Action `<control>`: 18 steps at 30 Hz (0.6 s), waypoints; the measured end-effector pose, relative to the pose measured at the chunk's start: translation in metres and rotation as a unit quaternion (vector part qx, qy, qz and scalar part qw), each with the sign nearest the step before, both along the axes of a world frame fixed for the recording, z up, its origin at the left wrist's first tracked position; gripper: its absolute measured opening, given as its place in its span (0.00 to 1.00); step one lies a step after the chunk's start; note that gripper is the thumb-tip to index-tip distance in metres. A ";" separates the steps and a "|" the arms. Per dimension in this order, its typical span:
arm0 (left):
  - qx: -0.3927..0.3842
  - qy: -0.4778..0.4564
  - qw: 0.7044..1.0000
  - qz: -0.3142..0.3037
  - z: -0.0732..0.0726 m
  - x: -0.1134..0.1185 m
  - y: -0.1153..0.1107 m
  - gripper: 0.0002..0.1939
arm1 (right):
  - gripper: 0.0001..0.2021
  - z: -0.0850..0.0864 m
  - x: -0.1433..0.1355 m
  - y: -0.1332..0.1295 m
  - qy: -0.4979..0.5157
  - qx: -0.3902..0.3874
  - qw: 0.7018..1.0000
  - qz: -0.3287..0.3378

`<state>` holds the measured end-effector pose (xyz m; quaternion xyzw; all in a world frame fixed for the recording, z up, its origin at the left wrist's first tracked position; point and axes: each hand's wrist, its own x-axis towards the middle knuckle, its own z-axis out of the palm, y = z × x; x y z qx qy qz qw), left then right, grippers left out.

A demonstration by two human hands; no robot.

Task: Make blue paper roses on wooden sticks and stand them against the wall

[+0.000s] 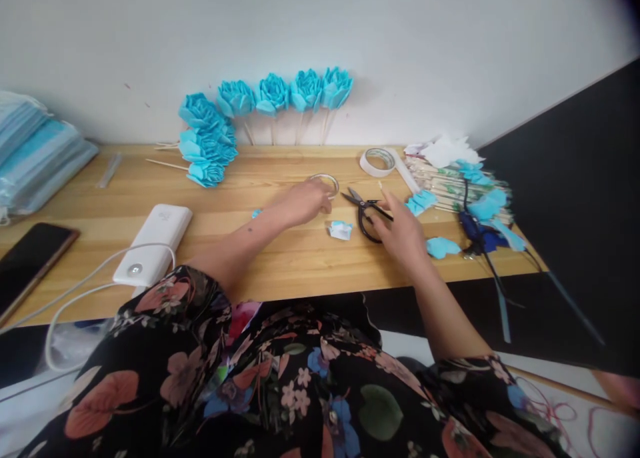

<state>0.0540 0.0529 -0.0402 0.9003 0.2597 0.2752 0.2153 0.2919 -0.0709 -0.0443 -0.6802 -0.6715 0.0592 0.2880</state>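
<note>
My left hand (313, 201) is over the middle of the wooden table, its fingers curled at a thin, pale ring-shaped roll (327, 177). Part of that roll is hidden behind the fingers. Just right of it lie black-handled scissors (361, 208), blades slightly parted and pointing up-left. My right hand (400, 228) is at their handles, with its thumb and forefinger spread apart. Between the hands, a small blue-and-white crumpled piece (341, 229) rests on the wood. A scrap of blue (257, 213) shows beside my left forearm.
Blue paper flowers (273, 93) on sticks lean against the wall, with more (207, 141) lying left. A white tape roll (377, 162), sticks (445, 188), blue petals (443, 247) and a dark blue corded tool (473, 228) are right. A power bank (155, 241), phone (35, 265) and masks (40, 151) are left.
</note>
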 end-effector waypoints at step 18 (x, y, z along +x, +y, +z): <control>0.084 0.119 0.986 0.086 0.001 -0.101 -0.042 0.17 | 0.08 0.034 -0.085 0.045 0.165 -0.043 0.980 0.099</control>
